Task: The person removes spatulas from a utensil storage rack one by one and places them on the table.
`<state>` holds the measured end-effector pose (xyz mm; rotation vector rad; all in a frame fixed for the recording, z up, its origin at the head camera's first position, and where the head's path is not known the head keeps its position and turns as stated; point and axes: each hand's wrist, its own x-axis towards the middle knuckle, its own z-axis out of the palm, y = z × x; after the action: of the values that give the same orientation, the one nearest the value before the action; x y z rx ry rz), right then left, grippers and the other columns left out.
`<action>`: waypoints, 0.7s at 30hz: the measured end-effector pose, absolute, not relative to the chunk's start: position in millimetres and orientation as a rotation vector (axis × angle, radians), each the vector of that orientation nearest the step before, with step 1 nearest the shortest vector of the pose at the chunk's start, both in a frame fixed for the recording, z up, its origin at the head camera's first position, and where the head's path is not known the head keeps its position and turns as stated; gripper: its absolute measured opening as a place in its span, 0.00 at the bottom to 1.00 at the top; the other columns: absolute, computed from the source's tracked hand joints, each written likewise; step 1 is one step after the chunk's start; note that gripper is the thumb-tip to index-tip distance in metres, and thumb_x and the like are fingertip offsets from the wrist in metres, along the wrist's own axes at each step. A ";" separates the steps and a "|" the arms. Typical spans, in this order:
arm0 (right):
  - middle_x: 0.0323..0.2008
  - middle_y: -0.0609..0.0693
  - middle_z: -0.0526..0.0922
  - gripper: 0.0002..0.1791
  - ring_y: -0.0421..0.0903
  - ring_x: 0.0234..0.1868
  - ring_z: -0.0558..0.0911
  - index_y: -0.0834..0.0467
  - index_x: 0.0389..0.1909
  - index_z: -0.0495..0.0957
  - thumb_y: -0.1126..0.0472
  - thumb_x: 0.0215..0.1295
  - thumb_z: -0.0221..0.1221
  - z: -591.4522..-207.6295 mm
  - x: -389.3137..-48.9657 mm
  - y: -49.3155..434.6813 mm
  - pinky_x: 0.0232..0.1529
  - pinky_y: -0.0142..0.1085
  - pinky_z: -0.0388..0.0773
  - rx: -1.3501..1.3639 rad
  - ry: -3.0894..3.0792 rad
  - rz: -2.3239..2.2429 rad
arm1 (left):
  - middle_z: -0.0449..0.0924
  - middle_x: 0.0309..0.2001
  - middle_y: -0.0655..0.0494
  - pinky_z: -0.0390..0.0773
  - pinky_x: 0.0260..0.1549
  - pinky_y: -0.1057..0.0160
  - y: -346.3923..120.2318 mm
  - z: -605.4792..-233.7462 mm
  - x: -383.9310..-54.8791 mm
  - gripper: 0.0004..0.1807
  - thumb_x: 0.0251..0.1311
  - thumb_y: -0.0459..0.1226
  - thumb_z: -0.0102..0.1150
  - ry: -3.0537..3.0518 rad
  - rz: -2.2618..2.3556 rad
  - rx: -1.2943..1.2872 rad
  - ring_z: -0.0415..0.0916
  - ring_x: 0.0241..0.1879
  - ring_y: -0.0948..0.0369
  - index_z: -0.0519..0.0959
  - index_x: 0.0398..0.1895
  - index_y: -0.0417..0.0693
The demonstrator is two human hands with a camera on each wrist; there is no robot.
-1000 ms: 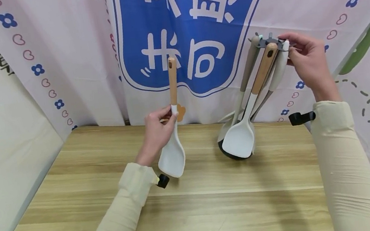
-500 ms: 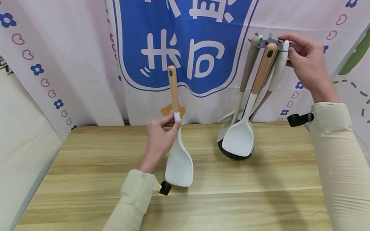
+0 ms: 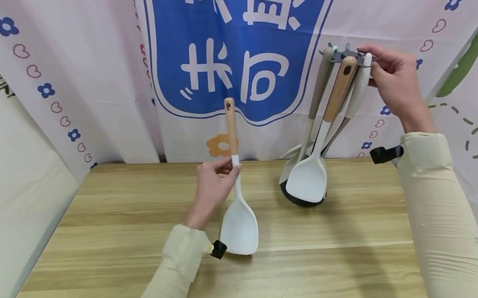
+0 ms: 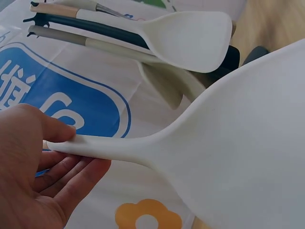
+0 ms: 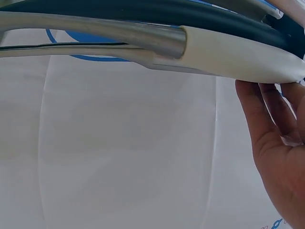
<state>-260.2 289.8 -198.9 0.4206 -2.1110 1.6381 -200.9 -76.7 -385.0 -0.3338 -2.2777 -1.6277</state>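
Note:
My left hand (image 3: 214,188) pinches a white spatula (image 3: 239,227) by its neck, just below the wooden handle. The spatula stands nearly upright over the table, handle up and blade down. To the right, a dark utensil rack (image 3: 348,56) carries several hanging utensils. Its top edge is gripped by my right hand (image 3: 398,80), with the fingers right at the end of a white handle (image 5: 238,57). In front on the rack hangs a second white spatula (image 3: 308,180) with a wooden handle. The rack's stem is mostly hidden behind the utensils.
A black-bottomed ladle (image 3: 301,201) hangs low behind the second spatula. The wooden table (image 3: 327,268) ends at a printed cloth backdrop (image 3: 112,85). Behind the spatula in the left wrist view, a beige utensil (image 4: 164,83) hangs from the rack.
My left hand has lowered the spatula toward me and slightly right, and its blade has turned to face the camera more. My right hand has stayed at the rack.

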 end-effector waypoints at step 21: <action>0.33 0.43 0.84 0.18 0.38 0.35 0.82 0.57 0.57 0.84 0.68 0.75 0.51 -203.4 -263.1 289.6 0.41 0.22 0.82 0.425 -2.109 1.527 | 0.87 0.31 0.45 0.84 0.27 0.66 -61.4 -403.8 -200.8 0.14 0.61 0.32 0.68 -2.419 -1.642 -0.359 0.83 0.27 0.59 0.86 0.48 0.32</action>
<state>-263.1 289.6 -203.4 0.4251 -2.1089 1.5267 -200.8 -61.4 -403.8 -0.3588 -2.4187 -1.6421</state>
